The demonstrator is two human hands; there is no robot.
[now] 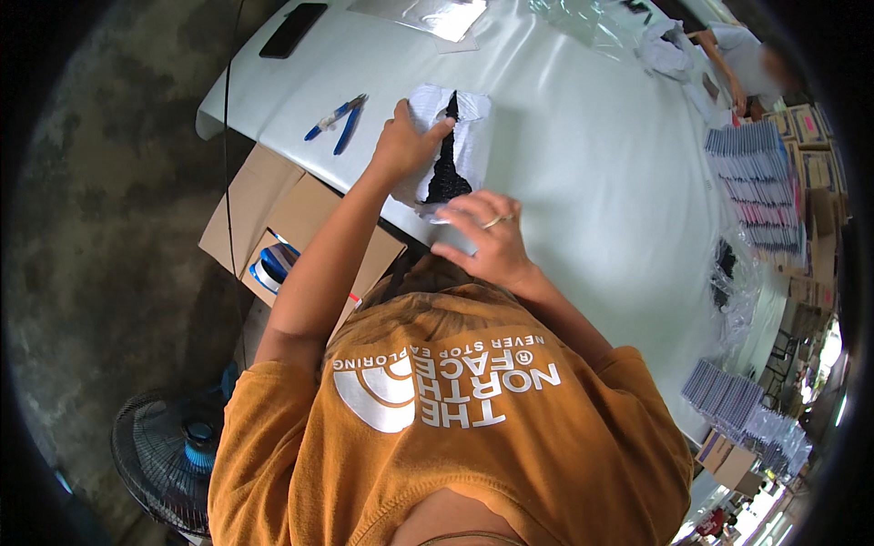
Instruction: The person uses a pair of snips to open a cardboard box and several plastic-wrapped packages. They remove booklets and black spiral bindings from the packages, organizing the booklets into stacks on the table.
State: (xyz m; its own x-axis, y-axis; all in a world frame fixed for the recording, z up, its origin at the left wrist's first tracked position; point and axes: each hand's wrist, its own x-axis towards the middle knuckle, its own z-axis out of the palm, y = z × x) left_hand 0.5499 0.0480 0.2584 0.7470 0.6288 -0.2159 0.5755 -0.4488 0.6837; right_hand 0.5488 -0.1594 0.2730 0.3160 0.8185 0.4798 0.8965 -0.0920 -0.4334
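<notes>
A white, crinkled flat package (471, 150) lies near the table's near-left edge. Down its middle runs a black, textured strip (446, 173), narrow at the far end and wider toward me. My left hand (405, 141) grips the package's left side, its thumb on top by the black strip and its other fingers along the edge. At the package's near end is my right hand (492, 232), with a ring on one finger. Its thumb and fingers are apart, and the fingertips are by a clear plastic edge (428, 211); whether they touch it is hard to tell.
Blue-handled snips (344, 127) lie left of the package, and a dark phone (292, 30) sits farther back. Below the table's left edge is a cardboard box (305, 214) holding a blue-and-white roll. Stacked packs (756, 187) line the right; another person's arm (719, 68) shows far right.
</notes>
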